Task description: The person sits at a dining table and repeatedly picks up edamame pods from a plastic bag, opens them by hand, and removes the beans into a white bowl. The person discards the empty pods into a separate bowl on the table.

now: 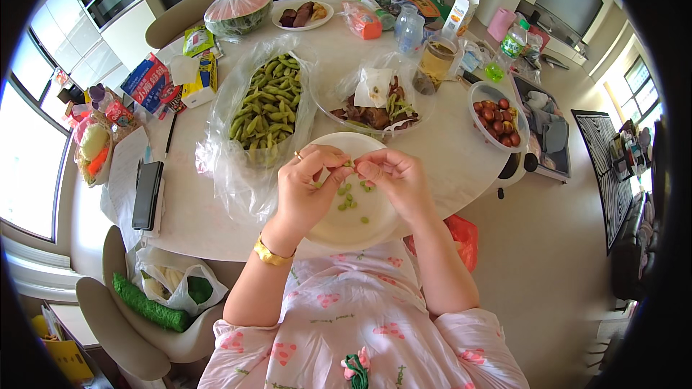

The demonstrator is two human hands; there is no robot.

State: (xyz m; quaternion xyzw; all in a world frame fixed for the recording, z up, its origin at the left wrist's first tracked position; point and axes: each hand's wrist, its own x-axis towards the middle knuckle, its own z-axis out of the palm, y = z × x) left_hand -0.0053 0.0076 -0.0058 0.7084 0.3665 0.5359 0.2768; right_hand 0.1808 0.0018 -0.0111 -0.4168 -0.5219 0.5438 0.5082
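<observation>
My left hand (308,189), with a ring and a gold bracelet, pinches a small green soybean pod (348,163) between thumb and forefinger. The fingertips of my right hand (399,182) close on the pod's other end. Both hands are over a white round bowl (351,233), where several shelled green beans (347,202) lie loose. Beyond my left hand, a clear plastic bag (221,156) lies spread around a heap of whole pods (267,105). Behind the bowl, a clear plastic basin (324,111) holds dark scraps, empty pods and a crumpled tissue (373,87).
At right stand a bowl of cherry tomatoes (494,123), a glass of tea (437,59) and a green-capped bottle (508,51). A phone (147,195) lies on the left. A wrapped watermelon half (238,16) sits at the back. Below the table's left edge, a chair (157,329) carries bagged vegetables.
</observation>
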